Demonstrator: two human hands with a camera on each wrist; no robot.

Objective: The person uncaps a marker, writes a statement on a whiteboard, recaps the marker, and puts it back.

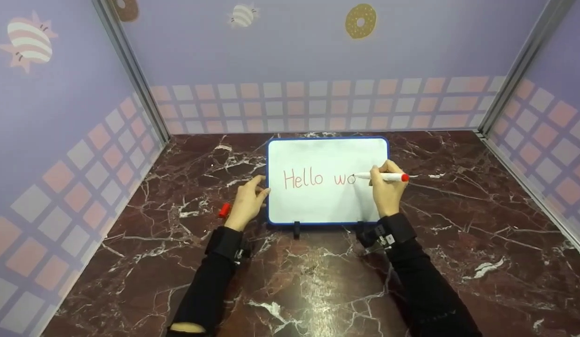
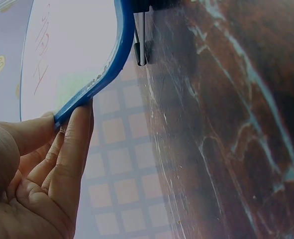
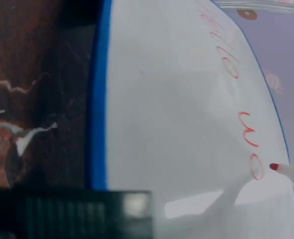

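Note:
A whiteboard (image 1: 318, 203) with a blue rim stands tilted on small black feet, "Hello wo" written across it in red. My left hand (image 1: 247, 200) pinches its left edge, thumb on the front and fingers behind, as the left wrist view shows at the blue rim (image 2: 121, 59). In my right hand (image 1: 387, 194) is a white marker (image 1: 392, 177) with a red end, held between thumb and fingers. Its red tip (image 3: 274, 167) is right by the letter "o" (image 3: 256, 167) in the right wrist view. Most of the right hand is outside that view.
A red marker cap (image 1: 224, 210) lies on the dark marbled table (image 1: 290, 281), left of the board near my left wrist. Behind the board rises a purple back wall (image 1: 294, 51) with checks and sweets. Side walls (image 1: 61, 117) flank the table.

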